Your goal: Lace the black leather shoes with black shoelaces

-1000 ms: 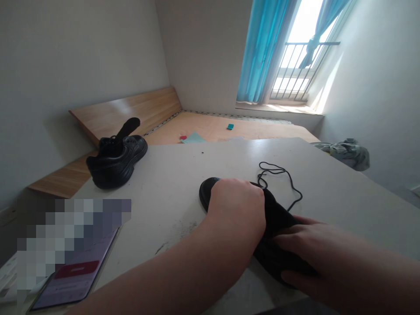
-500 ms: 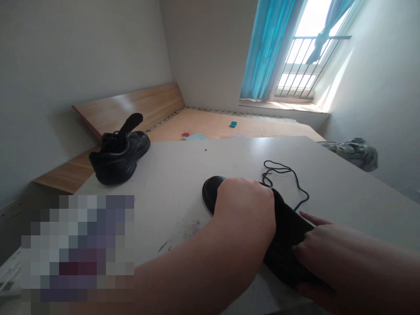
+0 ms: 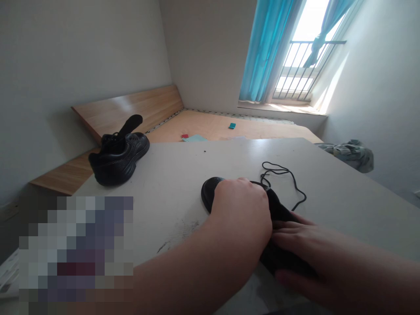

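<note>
A black shoe (image 3: 208, 192) lies on the white table, its toe pointing left. My left hand (image 3: 241, 208) is closed over its front part, just behind the toe, and hides much of the upper. At the rear half of the shoe, my right hand (image 3: 302, 240) grips it from the right, fingers near the opening and thumb on the near side. The right fingertips are partly hidden behind the left hand. From the shoe, a loose black shoelace (image 3: 297, 188) trails in a loop across the table.
A second black shoe (image 3: 113, 164) stands at the table's far left, a dark insole (image 3: 131, 124) sticking up out of it. Beyond the white table (image 3: 170, 175) is a bed (image 3: 210, 120) with small items on it. A blurred patch covers the lower left.
My right hand has slid forward along the shoe, and its fingers now reach up to my left hand. The left hand keeps its hold. The view has shifted slightly.
</note>
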The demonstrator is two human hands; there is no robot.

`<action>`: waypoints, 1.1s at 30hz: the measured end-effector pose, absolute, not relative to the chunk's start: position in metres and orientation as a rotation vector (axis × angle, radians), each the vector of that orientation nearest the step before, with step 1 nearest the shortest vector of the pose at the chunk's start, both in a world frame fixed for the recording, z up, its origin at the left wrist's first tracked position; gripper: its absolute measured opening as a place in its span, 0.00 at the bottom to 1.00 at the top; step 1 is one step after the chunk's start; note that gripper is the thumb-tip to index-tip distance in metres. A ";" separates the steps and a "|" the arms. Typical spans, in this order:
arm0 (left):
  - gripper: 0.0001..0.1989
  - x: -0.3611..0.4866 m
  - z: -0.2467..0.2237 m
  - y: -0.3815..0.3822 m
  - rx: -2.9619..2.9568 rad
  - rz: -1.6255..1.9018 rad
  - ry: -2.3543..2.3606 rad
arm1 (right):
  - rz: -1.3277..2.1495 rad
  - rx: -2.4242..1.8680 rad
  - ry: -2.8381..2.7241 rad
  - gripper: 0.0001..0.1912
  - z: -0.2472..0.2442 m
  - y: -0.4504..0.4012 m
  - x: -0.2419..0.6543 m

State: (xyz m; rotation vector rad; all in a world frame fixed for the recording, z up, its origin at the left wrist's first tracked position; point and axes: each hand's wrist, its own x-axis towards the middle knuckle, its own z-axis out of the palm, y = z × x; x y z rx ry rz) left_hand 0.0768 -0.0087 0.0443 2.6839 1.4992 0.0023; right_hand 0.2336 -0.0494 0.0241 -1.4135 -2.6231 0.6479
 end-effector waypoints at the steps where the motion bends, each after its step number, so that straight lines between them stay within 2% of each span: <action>1: 0.09 0.075 0.045 -0.010 2.695 0.006 1.494 | 0.743 -1.460 -2.576 0.14 0.025 -0.051 0.234; 5: 0.08 0.072 0.045 -0.019 2.788 -0.002 1.425 | 0.979 -1.578 -2.261 0.23 0.022 -0.061 0.247; 8: 0.06 0.074 0.045 -0.026 2.824 -0.076 1.412 | 1.136 -1.572 -2.057 0.26 0.016 -0.068 0.265; 11: 0.09 0.081 0.046 -0.033 2.792 -0.232 1.428 | 1.490 -1.467 -1.920 0.22 0.015 -0.070 0.275; 14: 0.13 0.087 0.050 -0.037 2.776 -0.365 1.422 | 1.911 -1.158 -1.758 0.16 0.021 -0.066 0.274; 17: 0.14 0.090 0.054 -0.039 2.756 -0.493 1.383 | 2.073 -0.926 -1.647 0.15 0.025 -0.052 0.273; 20: 0.17 0.091 0.055 -0.040 2.722 -0.606 1.418 | 1.830 -1.090 -1.742 0.16 0.020 -0.028 0.287; 23: 0.25 0.091 0.048 -0.040 2.693 -0.714 1.621 | 1.241 -1.460 -2.077 0.21 0.002 -0.003 0.311; 25: 0.29 0.091 0.040 -0.038 2.708 -0.651 1.766 | 0.865 -1.600 -2.298 0.22 -0.014 0.005 0.320; 27: 0.30 0.091 0.034 -0.036 2.758 -0.566 1.780 | 0.580 -1.589 -2.455 0.19 -0.032 0.006 0.318; 30: 0.26 0.091 0.032 -0.034 2.798 -0.602 1.695 | 0.404 -1.447 -2.538 0.07 -0.051 0.001 0.300; 33: 0.26 0.090 0.038 -0.033 2.769 -0.693 1.589 | 0.399 -1.378 -2.512 0.09 -0.056 0.003 0.284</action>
